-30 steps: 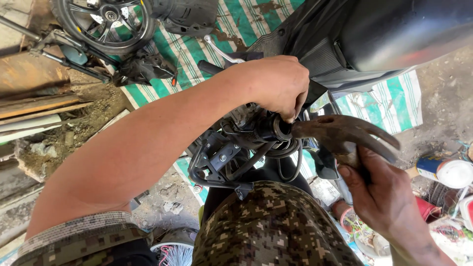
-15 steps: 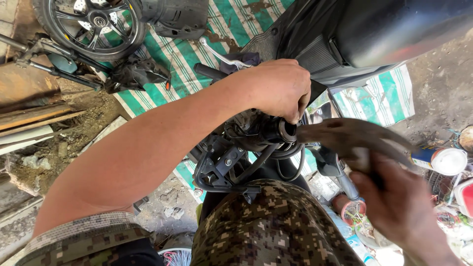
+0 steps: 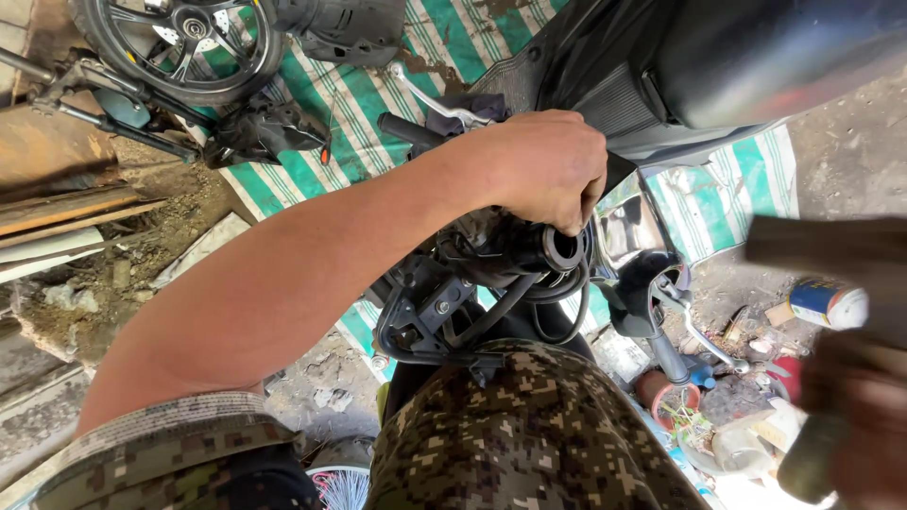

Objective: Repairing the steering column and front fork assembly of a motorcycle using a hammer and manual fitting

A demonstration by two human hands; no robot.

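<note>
My left hand [image 3: 543, 165] reaches across from the lower left and is closed over a small part on top of a black round steering tube [image 3: 559, 250] on a stripped scooter front. What sits under the fingers is hidden. Cables and a black bracket [image 3: 430, 316] hang below the tube. At the far right my right hand [image 3: 864, 416], heavily blurred, grips the handle of a hammer. The hammer's head [image 3: 831, 250] is a brown blur, well clear of the tube.
The scooter's dark body [image 3: 737, 66] fills the top right, above a green striped tarp [image 3: 350, 94]. A handlebar with brake lever [image 3: 425, 99] lies behind my hand. A wheel [image 3: 179, 38], wooden planks [image 3: 57, 208], a spray can [image 3: 827, 302] and my camouflage trouser knee [image 3: 529, 434] surround the work.
The hammer head was right beside the steering tube earlier; it has drawn away to the right with my right hand, now blurred by motion. My left hand stays on the tube.
</note>
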